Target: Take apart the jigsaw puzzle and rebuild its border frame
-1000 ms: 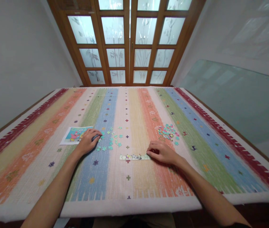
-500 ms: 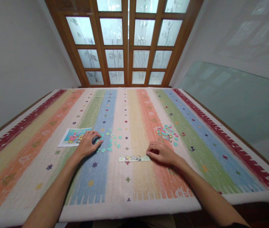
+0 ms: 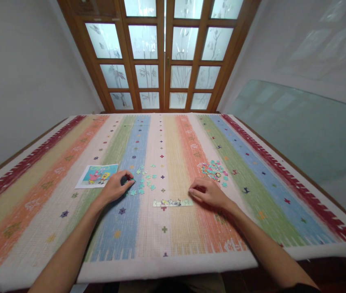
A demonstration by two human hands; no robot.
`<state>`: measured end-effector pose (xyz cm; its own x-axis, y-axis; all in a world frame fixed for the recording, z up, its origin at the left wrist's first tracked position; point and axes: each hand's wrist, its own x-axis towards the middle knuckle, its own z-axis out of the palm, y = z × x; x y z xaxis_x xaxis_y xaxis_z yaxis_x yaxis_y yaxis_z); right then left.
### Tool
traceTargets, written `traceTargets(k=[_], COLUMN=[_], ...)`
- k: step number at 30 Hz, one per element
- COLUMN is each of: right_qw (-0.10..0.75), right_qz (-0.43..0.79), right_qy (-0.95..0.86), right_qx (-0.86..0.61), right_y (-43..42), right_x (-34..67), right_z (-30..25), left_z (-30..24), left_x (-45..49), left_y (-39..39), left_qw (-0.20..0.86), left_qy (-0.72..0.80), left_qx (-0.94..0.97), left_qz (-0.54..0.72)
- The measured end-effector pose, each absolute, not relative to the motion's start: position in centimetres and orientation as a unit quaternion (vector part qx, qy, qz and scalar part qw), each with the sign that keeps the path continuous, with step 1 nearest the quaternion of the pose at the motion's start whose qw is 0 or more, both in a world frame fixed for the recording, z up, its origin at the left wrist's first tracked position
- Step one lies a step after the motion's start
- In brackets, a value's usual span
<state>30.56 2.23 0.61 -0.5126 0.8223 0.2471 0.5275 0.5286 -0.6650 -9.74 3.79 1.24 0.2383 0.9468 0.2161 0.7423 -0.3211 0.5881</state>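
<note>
My left hand [image 3: 115, 189] rests on the striped cloth [image 3: 173, 244], fingers curled in a pinch over a small piece at the edge of the scattered teal puzzle pieces [image 3: 144, 179]. A cartoon reference picture [image 3: 97, 175] lies just left of that hand. My right hand [image 3: 207, 192] lies with fingers curled together, its fingertips touching the right end of a joined strip of puzzle pieces [image 3: 173, 202]. A dense pile of colourful pieces [image 3: 214, 170] sits just beyond the right hand.
The cloth covers a wide table that reaches back to wooden doors with frosted glass panes [image 3: 160, 53]. White walls stand on both sides. A glass sheet [image 3: 307, 134] leans along the right wall.
My left hand drew back slightly from the reference picture and closed its fingers at the edge of the teal pieces. My right hand stayed at the strip's end.
</note>
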Motion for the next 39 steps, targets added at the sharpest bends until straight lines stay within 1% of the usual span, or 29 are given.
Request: traceTargets(k=[7,15,19,25,27,30,32,35,39], right_qw=[0.293,0.279,0.271,0.269,0.264,0.270,0.280,0.277,0.258], right_qz=[0.304,0.406,0.497,0.569,0.572,0.537,0.505,0.489,0.529], right_qy=[-0.805,-0.784,-0.742,-0.703,-0.703,-0.723,-0.736,-0.728,-0.671], right_qx=[-0.418,-0.377,-0.359,-0.332,-0.331,-0.340,-0.354,-0.393,-0.451], right_y=[2.0,1.2,0.8,0.2,0.1,0.4,0.9,1.8,2.6], right_x=[30.0,27.1,24.3,21.3,21.2,21.9,23.0,25.5,28.7], right_z=[0.9,1.8,1.8,1.4,1.4,1.3,1.2,0.9,0.7], left_z=[2.3,1.9,1.8,1.8,1.8,1.7,1.7,1.5,0.9], left_x=[-7.3,-3.0,-2.4,-1.8,-1.5,-1.2,-1.3,-1.7,-2.3], left_y=[2.9,0.6,-0.2,-0.9,-1.0,-1.1,-1.1,-0.9,-0.5], left_qw=[0.268,0.381,0.410,0.428,0.430,0.416,0.380,0.308,0.244], left_qy=[0.523,0.446,0.432,0.420,0.411,0.404,0.407,0.388,0.355], left_qx=[0.755,0.745,0.737,0.725,0.725,0.737,0.756,0.805,0.853], left_qz=[0.290,0.318,0.320,0.339,0.347,0.348,0.343,0.327,0.296])
